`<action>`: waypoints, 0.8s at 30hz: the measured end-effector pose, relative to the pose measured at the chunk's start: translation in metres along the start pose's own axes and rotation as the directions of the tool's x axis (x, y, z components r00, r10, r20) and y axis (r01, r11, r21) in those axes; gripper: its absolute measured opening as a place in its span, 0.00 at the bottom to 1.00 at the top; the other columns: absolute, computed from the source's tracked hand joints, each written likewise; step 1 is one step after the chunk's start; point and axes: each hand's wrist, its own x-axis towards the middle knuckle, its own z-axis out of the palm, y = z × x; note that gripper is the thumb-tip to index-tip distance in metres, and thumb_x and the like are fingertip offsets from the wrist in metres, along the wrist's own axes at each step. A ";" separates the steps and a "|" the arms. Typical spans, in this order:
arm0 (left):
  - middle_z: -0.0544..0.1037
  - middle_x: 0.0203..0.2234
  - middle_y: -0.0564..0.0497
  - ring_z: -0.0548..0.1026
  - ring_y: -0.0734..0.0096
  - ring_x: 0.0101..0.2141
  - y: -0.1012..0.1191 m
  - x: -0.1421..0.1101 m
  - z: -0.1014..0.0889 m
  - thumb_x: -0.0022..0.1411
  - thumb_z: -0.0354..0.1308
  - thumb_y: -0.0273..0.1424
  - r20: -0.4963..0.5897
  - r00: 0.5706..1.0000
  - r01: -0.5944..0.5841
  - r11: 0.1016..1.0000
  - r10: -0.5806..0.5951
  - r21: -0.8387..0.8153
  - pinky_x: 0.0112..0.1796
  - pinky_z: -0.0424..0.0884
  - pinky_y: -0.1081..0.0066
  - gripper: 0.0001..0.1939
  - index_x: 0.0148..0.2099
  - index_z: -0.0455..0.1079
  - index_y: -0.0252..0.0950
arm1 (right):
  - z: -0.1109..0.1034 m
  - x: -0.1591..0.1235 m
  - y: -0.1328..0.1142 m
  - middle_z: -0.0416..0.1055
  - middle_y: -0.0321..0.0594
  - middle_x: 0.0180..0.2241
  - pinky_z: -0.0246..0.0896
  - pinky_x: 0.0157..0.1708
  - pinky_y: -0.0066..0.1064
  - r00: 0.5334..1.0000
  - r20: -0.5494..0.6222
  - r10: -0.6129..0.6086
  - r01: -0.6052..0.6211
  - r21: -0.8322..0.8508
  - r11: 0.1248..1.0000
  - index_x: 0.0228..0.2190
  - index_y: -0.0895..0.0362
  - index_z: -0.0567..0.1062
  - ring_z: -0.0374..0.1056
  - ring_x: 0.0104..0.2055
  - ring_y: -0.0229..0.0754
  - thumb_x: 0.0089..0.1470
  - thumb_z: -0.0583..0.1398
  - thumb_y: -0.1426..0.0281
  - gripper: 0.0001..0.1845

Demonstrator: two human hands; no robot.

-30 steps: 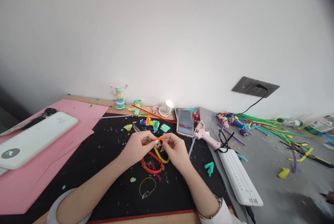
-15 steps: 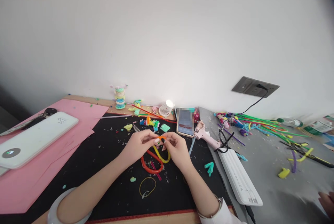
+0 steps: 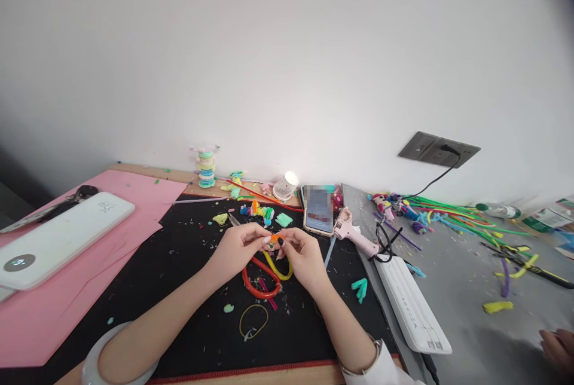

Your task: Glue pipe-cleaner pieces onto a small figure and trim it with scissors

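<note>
Just below the centre of the frame, the left hand (image 3: 240, 248) and the right hand (image 3: 301, 253) meet fingertip to fingertip over a black mat (image 3: 188, 289) on the bench (image 3: 134, 168). Each hand's grip is closed on a small orange pipe cleaner piece (image 3: 276, 238), pinched between thumb and fingers from either side and held just above the mat. Under the hands lie a red pipe cleaner loop (image 3: 259, 286) and a yellow pipe cleaner (image 3: 278, 270), with a thin yellow ring (image 3: 253, 320) nearer the lower edge of the frame.

Behind the hands, small coloured pipe cleaner bits (image 3: 262, 213) are scattered on the mat, and a phone (image 3: 318, 210) leans upright just right of them. A pink glue gun (image 3: 354, 232) lies beside the phone, and a white keyboard (image 3: 410, 307) runs toward the lower right. At the left a white power bank (image 3: 63, 235) rests on pink paper (image 3: 54, 313). A heap of long pipe cleaners (image 3: 452, 214) fills the right of the frame, below a wall socket (image 3: 438, 149). Another person's hand (image 3: 558, 349) shows at the lower right corner.
</note>
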 end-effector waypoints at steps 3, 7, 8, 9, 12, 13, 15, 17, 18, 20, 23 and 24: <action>0.79 0.30 0.48 0.78 0.62 0.34 0.003 0.000 0.000 0.53 0.58 0.36 0.014 1.000 0.007 1.000 -0.006 -0.024 0.38 0.73 0.64 0.10 0.36 0.72 0.35 | -0.002 -0.001 0.001 0.71 0.35 0.23 0.64 0.26 0.28 1.000 -0.005 -0.006 0.005 -0.031 1.000 0.32 0.58 0.72 0.66 0.22 0.35 0.49 0.55 0.71 0.08; 0.79 0.30 0.47 0.78 0.61 0.33 0.005 0.001 -0.002 0.53 0.59 0.37 -0.057 0.998 0.018 0.999 -0.021 -0.048 0.38 0.73 0.62 0.11 0.35 0.71 0.34 | -0.009 0.000 0.004 0.70 0.34 0.22 0.61 0.25 0.27 0.994 -0.046 -0.097 0.089 -0.142 0.986 0.39 0.57 0.70 0.65 0.22 0.36 0.52 0.53 0.71 0.11; 0.79 0.31 0.47 0.78 0.61 0.33 0.005 0.002 -0.003 0.53 0.59 0.37 -0.097 0.995 0.014 0.998 -0.020 -0.059 0.39 0.73 0.61 0.12 0.36 0.71 0.34 | -0.011 0.000 0.005 0.70 0.34 0.22 0.61 0.26 0.27 0.987 -0.091 -0.136 0.117 -0.193 0.974 0.40 0.57 0.69 0.64 0.23 0.36 0.53 0.53 0.71 0.12; 0.79 0.32 0.46 0.78 0.61 0.34 0.004 0.002 -0.004 0.53 0.59 0.38 -0.144 0.989 0.006 0.997 -0.016 -0.071 0.39 0.73 0.61 0.12 0.36 0.71 0.34 | -0.013 0.001 0.006 0.70 0.34 0.23 0.60 0.26 0.27 0.975 -0.140 -0.175 0.135 -0.258 0.957 0.41 0.57 0.69 0.64 0.23 0.36 0.54 0.52 0.71 0.13; 0.79 0.32 0.46 0.77 0.62 0.35 0.000 0.004 -0.009 0.53 0.59 0.39 -0.290 0.957 -0.013 0.996 -0.013 -0.087 0.40 0.73 0.61 0.14 0.36 0.70 0.33 | -0.018 0.004 0.007 0.72 0.39 0.29 0.62 0.31 0.30 0.938 -0.200 -0.281 0.151 -0.494 0.856 0.39 0.58 0.71 0.66 0.27 0.38 0.53 0.50 0.73 0.13; 0.79 0.32 0.46 0.77 0.62 0.35 -0.001 0.005 -0.010 0.52 0.59 0.40 -0.323 0.946 -0.014 0.996 -0.016 -0.089 0.40 0.73 0.62 0.15 0.36 0.70 0.33 | -0.018 0.005 0.008 0.73 0.41 0.32 0.62 0.34 0.31 0.936 -0.171 -0.308 0.164 -0.563 0.810 0.38 0.57 0.72 0.67 0.30 0.39 0.53 0.50 0.75 0.14; 0.79 0.31 0.47 0.77 0.62 0.35 -0.002 0.006 -0.011 0.51 0.60 0.41 -0.354 0.935 -0.009 0.995 -0.026 -0.099 0.39 0.73 0.62 0.16 0.37 0.70 0.33 | -0.017 0.006 0.009 0.72 0.43 0.39 0.62 0.41 0.33 0.936 -0.080 -0.342 0.203 -0.671 0.713 0.38 0.56 0.74 0.69 0.39 0.42 0.52 0.50 0.76 0.15; 0.78 0.30 0.47 0.77 0.62 0.34 -0.003 0.007 -0.011 0.51 0.60 0.41 -0.349 0.937 -0.015 0.994 -0.025 -0.111 0.38 0.73 0.62 0.16 0.37 0.70 0.33 | -0.014 0.008 0.010 0.69 0.43 0.47 0.60 0.46 0.34 0.941 -0.002 -0.339 0.219 -0.757 0.615 0.41 0.53 0.74 0.67 0.46 0.43 0.54 0.51 0.75 0.16; 0.78 0.31 0.47 0.77 0.62 0.34 -0.003 0.007 -0.010 0.51 0.60 0.41 -0.341 0.940 -0.018 0.993 -0.023 -0.116 0.38 0.73 0.62 0.16 0.36 0.70 0.33 | -0.012 0.008 0.011 0.66 0.43 0.51 0.60 0.47 0.35 0.945 0.020 -0.326 0.211 -0.798 0.565 0.42 0.52 0.74 0.66 0.47 0.44 0.54 0.51 0.74 0.16; 0.79 0.31 0.47 0.77 0.62 0.34 -0.002 0.007 -0.009 0.51 0.60 0.41 -0.325 0.945 -0.015 0.993 -0.026 -0.121 0.39 0.73 0.62 0.16 0.36 0.70 0.33 | -0.009 0.010 0.011 0.63 0.43 0.54 0.61 0.46 0.35 0.957 0.049 -0.286 0.186 -0.860 0.474 0.43 0.52 0.74 0.67 0.47 0.46 0.56 0.52 0.71 0.15; 0.79 0.30 0.47 0.77 0.62 0.33 0.000 0.006 -0.007 0.51 0.60 0.41 -0.297 0.954 -0.004 0.993 -0.031 -0.116 0.38 0.73 0.62 0.16 0.36 0.70 0.33 | -0.006 0.012 0.013 0.64 0.44 0.53 0.62 0.44 0.35 0.968 0.079 -0.240 0.173 -0.900 0.400 0.43 0.53 0.72 0.68 0.45 0.47 0.56 0.53 0.69 0.14; 0.79 0.30 0.47 0.77 0.62 0.33 0.000 0.005 -0.007 0.51 0.60 0.41 -0.287 0.957 -0.003 0.994 -0.030 -0.111 0.37 0.74 0.62 0.16 0.36 0.71 0.33 | -0.005 0.013 0.013 0.65 0.44 0.52 0.62 0.43 0.35 0.969 0.083 -0.233 0.171 -0.905 0.388 0.44 0.53 0.72 0.68 0.45 0.46 0.56 0.53 0.69 0.14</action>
